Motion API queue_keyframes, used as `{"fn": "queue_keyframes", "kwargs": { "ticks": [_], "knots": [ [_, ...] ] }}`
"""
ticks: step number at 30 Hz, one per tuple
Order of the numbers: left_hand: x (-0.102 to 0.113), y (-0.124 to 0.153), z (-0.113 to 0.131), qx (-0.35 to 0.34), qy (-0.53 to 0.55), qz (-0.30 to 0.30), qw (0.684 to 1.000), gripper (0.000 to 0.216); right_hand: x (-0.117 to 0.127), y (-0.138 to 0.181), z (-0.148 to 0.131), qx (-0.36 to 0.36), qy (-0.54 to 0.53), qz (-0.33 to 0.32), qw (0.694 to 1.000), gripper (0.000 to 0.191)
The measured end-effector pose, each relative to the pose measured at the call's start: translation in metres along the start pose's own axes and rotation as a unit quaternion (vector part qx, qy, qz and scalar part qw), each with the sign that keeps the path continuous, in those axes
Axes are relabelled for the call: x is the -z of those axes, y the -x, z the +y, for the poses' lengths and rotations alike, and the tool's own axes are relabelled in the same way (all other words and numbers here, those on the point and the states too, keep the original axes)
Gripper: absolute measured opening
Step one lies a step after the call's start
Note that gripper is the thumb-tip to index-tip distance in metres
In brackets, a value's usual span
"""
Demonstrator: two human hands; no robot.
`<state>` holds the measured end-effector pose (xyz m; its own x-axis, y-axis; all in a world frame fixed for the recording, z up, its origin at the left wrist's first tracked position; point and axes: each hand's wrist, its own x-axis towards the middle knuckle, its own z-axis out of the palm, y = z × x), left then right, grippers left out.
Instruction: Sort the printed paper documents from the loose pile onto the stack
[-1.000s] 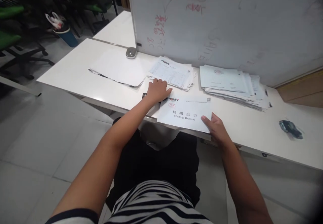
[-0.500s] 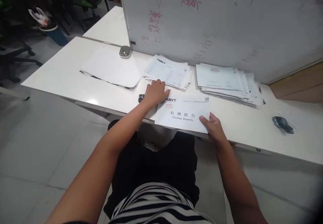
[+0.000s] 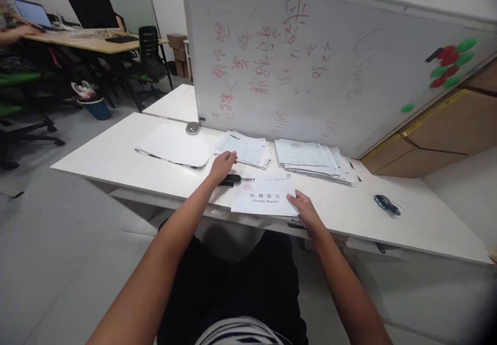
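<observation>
A white sheet headed "PONY" and "Testing Report" [image 3: 264, 196] lies at the near edge of the white table [image 3: 116, 158]. My right hand [image 3: 302, 206] pinches its near right corner, thumb on top. My left hand [image 3: 222, 164] reaches forward with its fingers stretched out. Its fingertips touch the near edge of a stack of printed sheets [image 3: 245, 148]. A small black object [image 3: 230, 181] lies just below that hand, beside the report's left corner, and nothing covers it.
A whiteboard [image 3: 310, 65] with red writing stands along the table's back. Right of the printed stack lies a fanned paper pile [image 3: 312, 157]. Blank sheets [image 3: 174, 145] and a small grey device [image 3: 191, 127] lie left. A dark object [image 3: 386, 204] lies on the right. Chairs and a seated person are far left.
My left hand has lifted off the small black object and moved forward to the printed stack. The view has tilted up, showing more of the whiteboard and room. My right hand stays on the report.
</observation>
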<state>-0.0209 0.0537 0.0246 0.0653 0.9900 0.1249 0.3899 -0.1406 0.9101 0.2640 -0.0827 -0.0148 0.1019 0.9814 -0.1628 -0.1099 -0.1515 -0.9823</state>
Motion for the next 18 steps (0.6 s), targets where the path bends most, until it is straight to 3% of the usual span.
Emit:
{"fn": "queue_keyframes", "kwargs": {
  "ticks": [5, 8, 11, 14, 18],
  "knots": [
    [0.004, 0.001, -0.006, 0.017, 0.099, 0.103, 0.990, 0.038, -0.002, 0.005, 0.008, 0.040, -0.015, 0.101, 0.994, 0.037],
    [0.006, 0.002, -0.006, 0.026, 0.118, 0.108, 0.987, 0.037, 0.005, 0.016, 0.007, 0.078, -0.032, 0.199, 0.976, 0.031],
    [0.005, 0.004, -0.004, 0.013, 0.066, 0.096, 0.993, 0.038, 0.022, 0.034, 0.000, 0.140, -0.048, 0.287, 0.947, 0.029],
    [0.003, 0.005, -0.003, 0.005, 0.025, 0.093, 0.995, 0.039, 0.037, 0.050, -0.006, 0.179, -0.047, 0.319, 0.930, 0.030],
    [0.002, 0.003, -0.004, 0.011, 0.026, 0.103, 0.994, 0.039, 0.044, 0.060, -0.003, 0.175, -0.010, 0.321, 0.931, 0.028]
  ]
}}
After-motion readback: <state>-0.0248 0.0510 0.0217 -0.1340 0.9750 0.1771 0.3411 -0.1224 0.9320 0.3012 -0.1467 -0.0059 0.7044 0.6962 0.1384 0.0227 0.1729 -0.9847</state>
